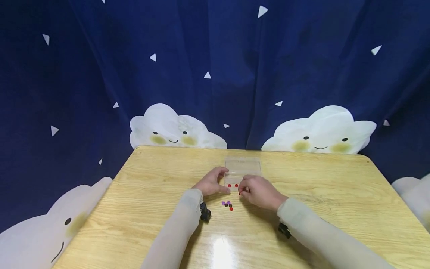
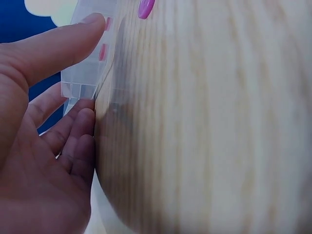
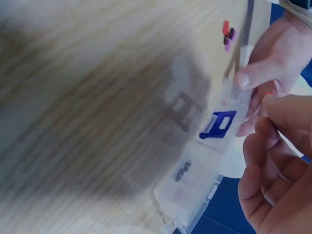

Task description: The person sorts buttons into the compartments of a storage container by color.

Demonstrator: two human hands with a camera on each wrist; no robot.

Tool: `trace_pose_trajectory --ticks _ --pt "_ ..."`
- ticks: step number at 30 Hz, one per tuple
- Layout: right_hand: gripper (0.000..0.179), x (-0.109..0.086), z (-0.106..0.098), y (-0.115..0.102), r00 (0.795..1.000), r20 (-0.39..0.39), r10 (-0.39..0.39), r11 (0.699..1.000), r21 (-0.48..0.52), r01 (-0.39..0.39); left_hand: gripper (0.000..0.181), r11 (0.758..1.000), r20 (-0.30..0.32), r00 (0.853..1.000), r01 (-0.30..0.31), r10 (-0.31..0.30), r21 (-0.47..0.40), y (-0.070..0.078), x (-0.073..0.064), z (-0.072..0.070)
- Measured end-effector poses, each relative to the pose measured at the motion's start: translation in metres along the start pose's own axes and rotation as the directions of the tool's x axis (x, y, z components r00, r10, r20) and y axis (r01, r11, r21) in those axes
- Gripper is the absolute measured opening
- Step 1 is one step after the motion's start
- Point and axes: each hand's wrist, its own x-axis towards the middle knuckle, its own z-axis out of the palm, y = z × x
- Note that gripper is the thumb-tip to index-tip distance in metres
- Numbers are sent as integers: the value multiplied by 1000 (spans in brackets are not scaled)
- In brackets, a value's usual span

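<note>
A clear plastic compartment box (image 1: 231, 189) stands on the table with its transparent lid (image 1: 243, 165) raised toward the back. My left hand (image 1: 211, 183) holds the box's left end, thumb at the front corner and fingers at the side. Two small red discs (image 1: 236, 185) lie in the box. Between thumb and index finger, my right hand (image 1: 260, 191) pinches another small red disc (image 1: 240, 193) at the box's front right. In the right wrist view, a blue frame-shaped piece (image 3: 219, 125) and some dark pieces (image 3: 183, 170) show in other compartments.
In front of the box lies a loose cluster of small discs: purple (image 1: 223, 203), dark (image 1: 226, 205) and red (image 1: 231, 209). They rest on a wooden table (image 1: 161, 168). Behind it hangs a dark blue curtain (image 1: 231, 93) printed with clouds.
</note>
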Motion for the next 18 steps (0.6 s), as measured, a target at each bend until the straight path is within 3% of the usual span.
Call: trace_pose_trajectory --ticks 18 --pt "6 8 -13 24 992 11 127 992 -1 -127 80 1000 -15 1000 4 -4 -20 -1 2 2"
